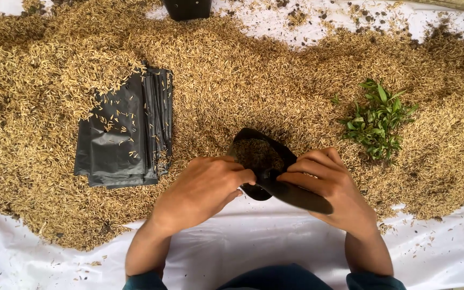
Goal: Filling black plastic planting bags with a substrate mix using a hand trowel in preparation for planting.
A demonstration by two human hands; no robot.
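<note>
Both hands pinching a small black grow bag (267, 166), half full of husk mix.

Left hand (205, 188) and right hand (328, 185) have fingers closed on the floppy rim; if it folds, filling probably spills onto the rice husk pile (243, 70).

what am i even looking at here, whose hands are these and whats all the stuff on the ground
This is a single picture from a camera worn on a person's head, looking down at their own two bare hands. The left hand and right hand together hold a small black plastic bag open; it looks partly filled with brownish husk-like material. Beneath lies a white sheet covered by a wide heap of straw-coloured husks. On the heap sit a flat stack of black bags and a bunch of small green seedlings.
</note>
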